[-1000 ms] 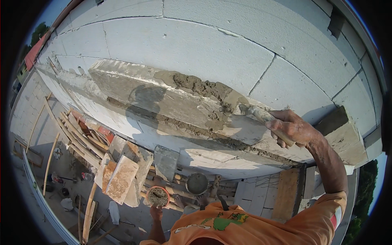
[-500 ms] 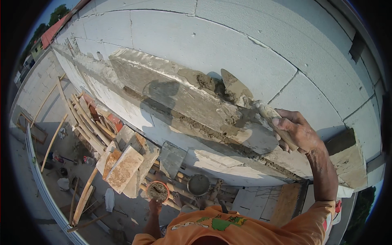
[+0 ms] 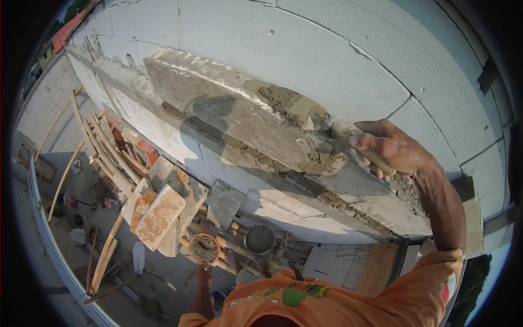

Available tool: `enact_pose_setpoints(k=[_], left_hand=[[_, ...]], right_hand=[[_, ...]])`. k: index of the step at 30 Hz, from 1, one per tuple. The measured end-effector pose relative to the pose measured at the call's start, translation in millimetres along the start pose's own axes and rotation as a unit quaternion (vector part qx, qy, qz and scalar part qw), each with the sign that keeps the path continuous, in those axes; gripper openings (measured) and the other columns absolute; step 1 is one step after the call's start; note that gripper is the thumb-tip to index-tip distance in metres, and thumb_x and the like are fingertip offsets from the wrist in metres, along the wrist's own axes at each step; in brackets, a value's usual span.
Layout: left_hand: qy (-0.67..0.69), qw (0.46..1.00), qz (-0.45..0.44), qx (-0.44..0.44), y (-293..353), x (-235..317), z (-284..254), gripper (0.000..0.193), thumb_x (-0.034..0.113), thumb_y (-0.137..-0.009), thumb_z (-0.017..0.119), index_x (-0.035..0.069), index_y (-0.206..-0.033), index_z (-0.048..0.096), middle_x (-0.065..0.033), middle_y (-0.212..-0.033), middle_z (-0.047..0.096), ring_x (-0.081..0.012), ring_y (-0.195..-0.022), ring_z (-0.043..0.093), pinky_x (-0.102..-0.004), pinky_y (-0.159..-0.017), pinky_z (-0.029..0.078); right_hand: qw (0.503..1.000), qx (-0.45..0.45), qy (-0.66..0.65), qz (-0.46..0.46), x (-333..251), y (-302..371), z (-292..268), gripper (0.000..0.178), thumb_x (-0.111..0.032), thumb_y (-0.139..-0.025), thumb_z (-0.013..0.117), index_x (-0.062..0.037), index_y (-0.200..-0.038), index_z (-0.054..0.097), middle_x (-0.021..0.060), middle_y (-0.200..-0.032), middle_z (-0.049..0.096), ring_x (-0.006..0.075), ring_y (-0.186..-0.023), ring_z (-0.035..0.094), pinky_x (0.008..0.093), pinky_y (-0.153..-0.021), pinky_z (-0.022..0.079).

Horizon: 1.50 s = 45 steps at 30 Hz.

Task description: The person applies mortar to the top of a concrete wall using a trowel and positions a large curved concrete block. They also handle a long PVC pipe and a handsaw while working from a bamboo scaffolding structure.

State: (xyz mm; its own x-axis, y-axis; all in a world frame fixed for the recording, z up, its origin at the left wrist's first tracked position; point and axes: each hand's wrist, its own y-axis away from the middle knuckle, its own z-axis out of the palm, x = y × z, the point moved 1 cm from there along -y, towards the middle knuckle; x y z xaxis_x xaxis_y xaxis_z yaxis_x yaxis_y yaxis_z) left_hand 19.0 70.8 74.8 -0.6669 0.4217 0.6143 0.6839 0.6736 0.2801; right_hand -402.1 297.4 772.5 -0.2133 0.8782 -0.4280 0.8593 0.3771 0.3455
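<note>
My right hand (image 3: 389, 144) is closed around the handle of a mortar-smeared trowel (image 3: 344, 129). Its blade lies low against wet mortar (image 3: 278, 101) on the top edge of a long grey concrete ledge (image 3: 201, 90). More fresh mortar (image 3: 327, 162) clings to the front of that ledge, below the trowel. Lower down, my left hand (image 3: 204, 275) grips the near edge of a small orange-rimmed bucket (image 3: 218, 252) of mortar; the fingers are partly hidden beneath it.
A pale block wall (image 3: 234, 32) rises behind the ledge. Below are a dark bucket (image 3: 259, 240) of grey mix, stacked slabs (image 3: 160, 218), a grey board (image 3: 224, 203) and bamboo poles (image 3: 111, 158). Wooden planks (image 3: 376, 272) lie at right. The ground lies far below at left.
The trowel blade, earlier tilted up off the ledge, now lies flatter on the mortar. My right hand has shifted slightly up and right in view. The left hand still holds the bucket.
</note>
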Motion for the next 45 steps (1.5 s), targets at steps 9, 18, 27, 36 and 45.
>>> enact_pose_setpoints(k=[9,18,27,36,45], left_hand=[[-0.03,0.997,0.04,-0.057,6.5,-22.2,14.4,0.029,0.015,-0.074,0.081,0.004,-0.099,0.072,-0.0201,-0.085,0.069,-0.0369,-0.08,0.068,-0.0429,-0.072,0.053],[0.02,0.994,0.108,-0.022,-29.8,48.6,-18.3,0.018,0.012,-0.078,0.074,0.003,-0.093,0.069,-0.0167,-0.08,0.067,-0.0366,-0.076,0.066,-0.0403,-0.067,0.052],[0.018,0.994,0.095,-0.053,-44.7,113.9,-27.3,0.028,0.02,-0.08,0.069,0.002,-0.1,0.072,-0.0205,-0.095,0.071,-0.0365,-0.091,0.069,-0.0425,-0.078,0.052],[0.039,0.99,0.101,-0.085,-35.3,134.3,-32.1,0.032,0.018,-0.077,0.073,-0.001,-0.102,0.072,-0.025,-0.091,0.07,-0.0416,-0.09,0.068,-0.0456,-0.079,0.053],[-0.027,0.992,0.088,-0.091,-29.4,101.3,-34.7,0.031,0.025,-0.078,0.072,0.001,-0.098,0.073,-0.0221,-0.094,0.071,-0.0388,-0.092,0.068,-0.0432,-0.081,0.052]], right_hand=[[0.996,-0.018,-0.047,0.079,69.7,73.4,-8.5,0.06,-0.046,-0.094,0.056,0.0088,-0.119,0.06,0.0057,-0.059,0.056,0.0139,-0.048,0.058,0.0303,-0.049,0.05],[0.992,0.009,-0.101,0.073,109.2,115.9,7.1,0.053,-0.035,-0.092,0.059,0.0077,-0.123,0.057,0.0075,-0.066,0.058,0.0141,-0.051,0.056,0.0316,-0.051,0.047],[0.956,0.211,-0.031,-0.203,81.5,45.5,138.4,0.064,-0.022,-0.092,0.063,0.0099,-0.141,0.037,0.0286,-0.091,0.062,0.0339,-0.059,0.063,0.0426,-0.053,0.051],[0.968,0.226,-0.014,-0.105,102.1,37.9,185.3,0.075,-0.015,-0.088,0.065,0.0012,-0.15,0.028,0.0241,-0.095,0.059,0.0321,-0.059,0.063,0.0409,-0.048,0.052],[0.945,0.283,-0.138,-0.086,186.0,106.1,184.3,0.067,-0.016,-0.088,0.067,0.0047,-0.144,0.037,0.0295,-0.107,0.064,0.0384,-0.08,0.071,0.043,-0.064,0.059]])
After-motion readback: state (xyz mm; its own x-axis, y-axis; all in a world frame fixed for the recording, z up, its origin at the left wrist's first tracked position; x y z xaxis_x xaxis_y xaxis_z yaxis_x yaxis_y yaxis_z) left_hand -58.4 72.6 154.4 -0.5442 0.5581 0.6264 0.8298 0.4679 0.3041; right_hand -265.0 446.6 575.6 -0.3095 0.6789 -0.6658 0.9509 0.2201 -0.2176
